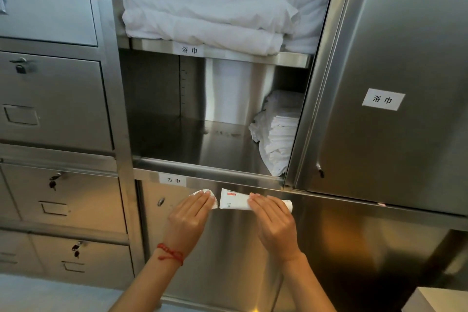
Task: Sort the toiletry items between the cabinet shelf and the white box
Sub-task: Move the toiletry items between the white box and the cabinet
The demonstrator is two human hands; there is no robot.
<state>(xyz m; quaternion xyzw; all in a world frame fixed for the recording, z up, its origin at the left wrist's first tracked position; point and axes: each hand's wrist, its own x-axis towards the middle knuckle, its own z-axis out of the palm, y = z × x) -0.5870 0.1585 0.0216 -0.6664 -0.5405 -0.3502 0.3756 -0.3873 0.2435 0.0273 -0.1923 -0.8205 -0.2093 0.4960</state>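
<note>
Holding white tubes (234, 202) below shelf (202, 159); towels (276, 134) inside.

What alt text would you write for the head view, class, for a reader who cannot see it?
Two hands reach toward an open steel cabinet: the right hand holds a white tube, the left hand a small white item, below the bare middle shelf. Folded white towels fill the shelf above; a white box corner shows bottom right.

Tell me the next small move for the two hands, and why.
Probably lift both hands and set the items on the shelf. The right hand holds a white tube, the left hand a small white item, both just below the shelf's bare steel floor.
</note>
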